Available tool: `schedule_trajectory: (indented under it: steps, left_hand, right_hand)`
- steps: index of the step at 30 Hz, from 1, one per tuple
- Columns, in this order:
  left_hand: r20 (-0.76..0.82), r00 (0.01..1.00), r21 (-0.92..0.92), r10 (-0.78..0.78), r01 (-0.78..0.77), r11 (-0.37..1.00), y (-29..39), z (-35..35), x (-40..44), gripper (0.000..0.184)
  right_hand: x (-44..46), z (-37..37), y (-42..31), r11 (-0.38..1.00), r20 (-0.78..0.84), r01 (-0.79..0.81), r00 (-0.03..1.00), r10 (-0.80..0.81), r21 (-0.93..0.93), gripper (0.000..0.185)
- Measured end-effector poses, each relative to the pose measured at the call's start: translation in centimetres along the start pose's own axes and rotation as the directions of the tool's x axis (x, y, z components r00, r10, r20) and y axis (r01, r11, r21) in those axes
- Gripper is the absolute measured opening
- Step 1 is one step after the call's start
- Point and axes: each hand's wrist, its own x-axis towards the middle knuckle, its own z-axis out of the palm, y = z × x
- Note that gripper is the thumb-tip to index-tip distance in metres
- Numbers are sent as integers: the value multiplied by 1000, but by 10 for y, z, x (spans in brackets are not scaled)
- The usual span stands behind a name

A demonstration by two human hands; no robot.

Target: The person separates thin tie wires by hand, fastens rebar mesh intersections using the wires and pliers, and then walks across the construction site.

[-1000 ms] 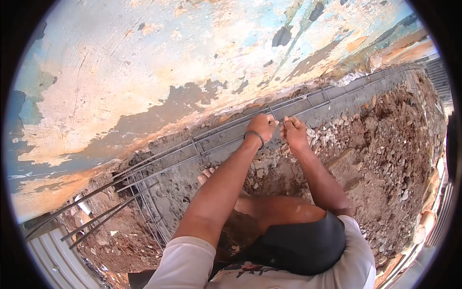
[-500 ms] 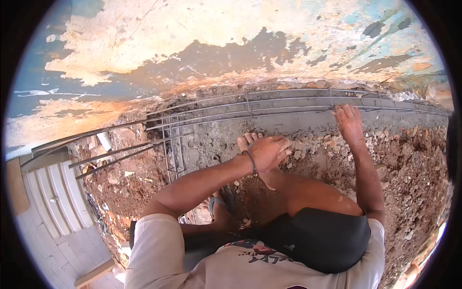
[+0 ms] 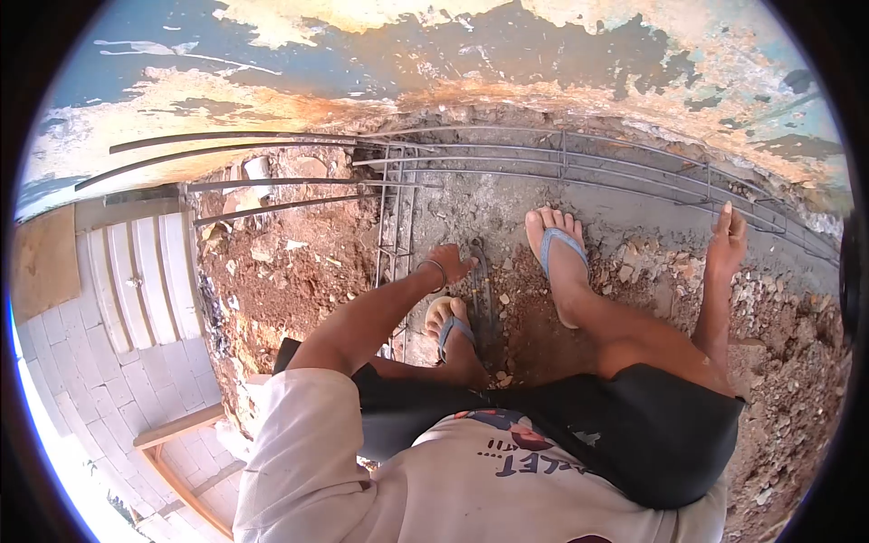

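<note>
My left hand, with a band at the wrist, is at a pair of pincers between my feet. Its bent fingers close at the neck of the pincers, just below the jaws. The handles point back toward me along the ground. On the right, my right hand is at the lower bars of a long rebar cage, beside one of its stirrups. One finger stands up past the bar and the others are curled; part of the grip is hidden.
The cage lies in a trench with grey concrete along a peeling painted wall. Loose bar ends jut out left. Soil and rubble surround my sandalled feet. Paving and a wooden frame are at lower left.
My left hand has left my right foot and moved left and down to the pincers. My right hand remains at the same stretch of cage. The view has shifted left.
</note>
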Motion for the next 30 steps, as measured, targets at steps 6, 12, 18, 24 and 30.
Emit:
schedule_trajectory:
  steps: [6,12,18,24,30]
  left_hand:
    - [-212,964,-233,-160,109,966,46,45,3,85]
    - [-309,950,-239,40,-118,964,49,19,-24,63]
    - [-710,657,-537,252,-738,409,188,-93,-72,29]
    - [-803,592,-583,78,-805,108,303,-135,-89,22]
    - [-770,633,-635,77,-773,6,348,-122,-65,23]
  right_hand:
    - [-47,-25,-10,997,-137,67,989,-62,30,35]
    - [-88,-2,-36,950,385,-77,921,-48,302,24]
    - [-111,20,-92,904,891,-286,416,-183,319,40]
    - [-111,-4,-101,920,770,-236,630,-101,313,33]
    - [-112,-20,-102,835,487,494,806,-335,-243,34]
